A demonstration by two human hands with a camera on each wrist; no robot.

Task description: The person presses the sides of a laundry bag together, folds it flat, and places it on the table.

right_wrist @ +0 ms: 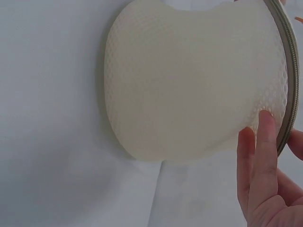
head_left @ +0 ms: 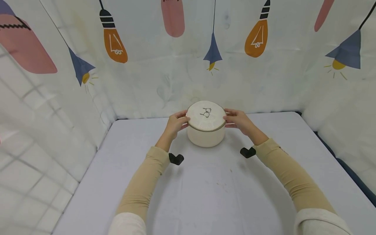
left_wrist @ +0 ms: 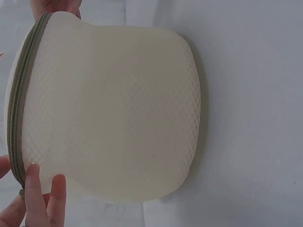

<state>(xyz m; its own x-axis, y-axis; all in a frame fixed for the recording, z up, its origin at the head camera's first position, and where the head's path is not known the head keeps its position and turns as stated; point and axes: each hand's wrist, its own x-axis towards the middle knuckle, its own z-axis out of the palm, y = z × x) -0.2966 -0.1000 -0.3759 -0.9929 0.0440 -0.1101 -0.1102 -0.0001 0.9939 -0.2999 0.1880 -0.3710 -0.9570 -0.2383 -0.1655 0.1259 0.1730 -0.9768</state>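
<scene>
- Pinching the zippered rim (left_wrist: 15, 104), my left hand (head_left: 175, 122) is setting its thumb on the top side and fingers along the wall, probably to steady that edge.
- Between my hands, the cream mesh bag (head_left: 205, 138) is apparently resting on the white table (head_left: 202, 192) near its far edge, patterned lid (head_left: 196, 115) facing up.
- Mirroring that pinch opposite, my right hand (head_left: 237, 121) is gripping the rim, likely balancing the soft-looking sides.

Curtained booth-like space, lamp-printed fabric walls (head_left: 141, 85), white-covered table (head_left: 205, 192)
</scene>
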